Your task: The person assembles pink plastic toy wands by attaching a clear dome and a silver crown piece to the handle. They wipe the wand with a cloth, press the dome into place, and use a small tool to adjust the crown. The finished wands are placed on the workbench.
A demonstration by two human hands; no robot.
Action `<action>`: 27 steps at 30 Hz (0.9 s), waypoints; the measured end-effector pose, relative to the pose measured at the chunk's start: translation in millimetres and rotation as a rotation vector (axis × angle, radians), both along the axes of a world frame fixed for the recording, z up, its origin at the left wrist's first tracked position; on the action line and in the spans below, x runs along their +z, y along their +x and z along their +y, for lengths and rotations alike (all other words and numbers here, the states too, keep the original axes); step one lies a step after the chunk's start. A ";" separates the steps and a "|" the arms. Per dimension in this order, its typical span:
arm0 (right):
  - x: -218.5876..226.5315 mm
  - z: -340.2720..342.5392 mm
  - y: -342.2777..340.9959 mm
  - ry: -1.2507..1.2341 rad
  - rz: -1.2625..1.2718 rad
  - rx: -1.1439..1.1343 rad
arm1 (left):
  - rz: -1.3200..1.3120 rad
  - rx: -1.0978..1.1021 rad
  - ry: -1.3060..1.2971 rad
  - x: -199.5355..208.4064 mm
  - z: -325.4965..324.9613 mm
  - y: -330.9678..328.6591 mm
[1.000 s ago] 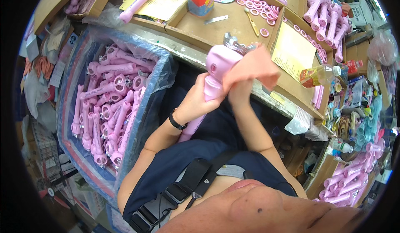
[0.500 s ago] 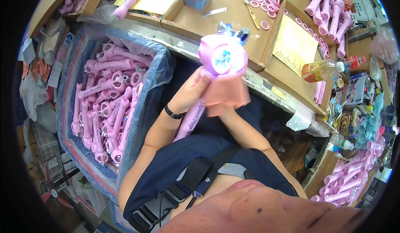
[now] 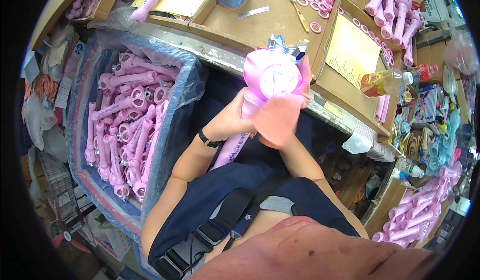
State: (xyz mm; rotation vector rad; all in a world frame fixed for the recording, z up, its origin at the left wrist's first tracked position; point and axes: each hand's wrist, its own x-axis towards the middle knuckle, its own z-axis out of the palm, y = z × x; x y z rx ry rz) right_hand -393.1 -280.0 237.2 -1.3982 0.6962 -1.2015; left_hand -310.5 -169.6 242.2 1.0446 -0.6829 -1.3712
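A pink toy wand (image 3: 256,70) is up in front of me, its round head glowing and topped by a silvery crown-like piece. My left hand (image 3: 231,117) is wrapped round the wand just below the head, and the handle slants down toward my lap. On the other side, my right hand (image 3: 305,80) is closed on an orange cloth (image 3: 277,121), with fingers against the right side of the head. Part of that hand is hidden behind the cloth. Glare washes out the middle of the wand's head.
A plastic-lined blue bin (image 3: 187,87) at my left holds many pink wands. Ahead, a cardboard tray (image 3: 225,30) carries pink rings, a brush (image 3: 300,15) and a metal strip (image 3: 253,13). A drink bottle (image 3: 385,83) and more wands (image 3: 415,207) are at the right.
My right hand has come up from below the wand to the right side of its head, bringing the orange cloth. The wand has shifted slightly right.
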 end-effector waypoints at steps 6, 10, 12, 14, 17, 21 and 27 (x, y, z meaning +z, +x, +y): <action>-14.8 -11.8 -14.4 -0.194 -0.110 0.256 | -0.017 0.010 -0.079 -6.8 5.2 3.1; -8.6 -4.2 -22.9 -0.073 -0.135 0.164 | -0.084 0.024 -0.097 -5.4 3.7 -3.6; -4.6 3.1 -24.8 0.249 -0.224 0.167 | -0.098 -0.001 -0.026 -3.1 4.6 -6.7; -3.5 3.4 -25.2 0.237 -0.292 0.231 | -0.086 0.012 0.041 0.0 5.9 -7.6; -6.9 -3.6 -26.5 -0.013 -0.147 0.230 | -0.050 -0.029 0.096 6.4 5.4 -3.9; -11.9 -10.0 -31.5 -0.166 -0.019 0.154 | -0.036 -0.027 0.092 14.2 0.6 -7.2; -3.3 -14.5 -25.6 0.413 -0.336 0.196 | -0.448 0.027 -0.042 11.3 -3.2 -19.0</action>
